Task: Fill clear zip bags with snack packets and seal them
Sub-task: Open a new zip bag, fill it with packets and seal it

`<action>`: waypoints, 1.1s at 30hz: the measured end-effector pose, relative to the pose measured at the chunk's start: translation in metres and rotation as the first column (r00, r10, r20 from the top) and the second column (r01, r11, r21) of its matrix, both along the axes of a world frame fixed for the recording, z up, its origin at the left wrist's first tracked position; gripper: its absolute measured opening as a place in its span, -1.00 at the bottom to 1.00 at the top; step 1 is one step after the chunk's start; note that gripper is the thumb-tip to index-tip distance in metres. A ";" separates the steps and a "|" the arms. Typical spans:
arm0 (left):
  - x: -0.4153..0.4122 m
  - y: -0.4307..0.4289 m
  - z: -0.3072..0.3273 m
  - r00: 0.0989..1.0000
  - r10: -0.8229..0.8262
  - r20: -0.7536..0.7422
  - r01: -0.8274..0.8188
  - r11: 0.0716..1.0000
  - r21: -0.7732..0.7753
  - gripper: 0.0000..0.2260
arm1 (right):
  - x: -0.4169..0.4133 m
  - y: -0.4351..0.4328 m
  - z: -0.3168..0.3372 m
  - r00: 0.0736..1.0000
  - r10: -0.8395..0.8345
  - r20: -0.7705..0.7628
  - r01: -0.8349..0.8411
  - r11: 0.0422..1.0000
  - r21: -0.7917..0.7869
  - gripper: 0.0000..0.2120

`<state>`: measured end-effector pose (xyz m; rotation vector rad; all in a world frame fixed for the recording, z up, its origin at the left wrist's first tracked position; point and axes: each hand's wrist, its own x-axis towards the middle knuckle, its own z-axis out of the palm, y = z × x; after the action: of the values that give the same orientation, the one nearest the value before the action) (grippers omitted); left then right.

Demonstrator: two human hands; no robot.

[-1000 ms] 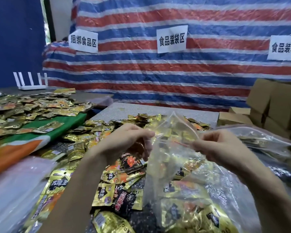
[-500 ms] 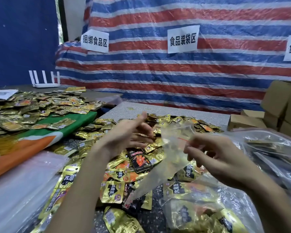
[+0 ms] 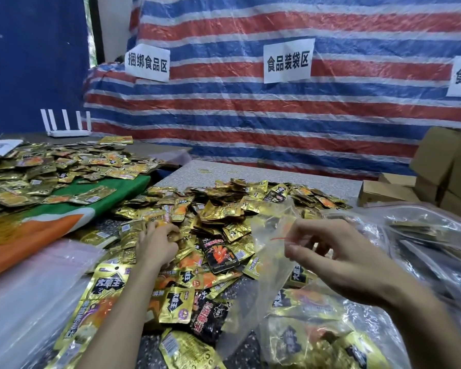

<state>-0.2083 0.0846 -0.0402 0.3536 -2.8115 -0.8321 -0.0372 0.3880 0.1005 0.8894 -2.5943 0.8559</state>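
Head view: the right hand (image 3: 338,251) hovers over the near right of the speckled grey surface (image 3: 250,174). Its grip is a thumb-and-finger pinch on the mouth of a limp clear plastic zip bag with a red seal line (image 3: 264,251), likely to hold the opening up and ready while the body hangs down toward the near edge. The left hand (image 3: 157,243) reaches forward, palm down and wrist low, into the heap of gold foil snack packets (image 3: 224,209) at centre. Its grip is curled onto packets there, presumably gathering a load. The bag looks empty.
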 end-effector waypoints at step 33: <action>0.150 0.068 0.173 0.750 -0.111 -0.652 0.376 0.882 0.283 -0.85 | 0.003 -0.006 -0.001 0.997 -0.026 0.072 0.025 1.000 0.018 -0.89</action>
<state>-0.0582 0.1523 0.1331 -0.2357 -2.0717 -1.3045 -0.0338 0.3820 0.0997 0.8429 -2.6724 0.8762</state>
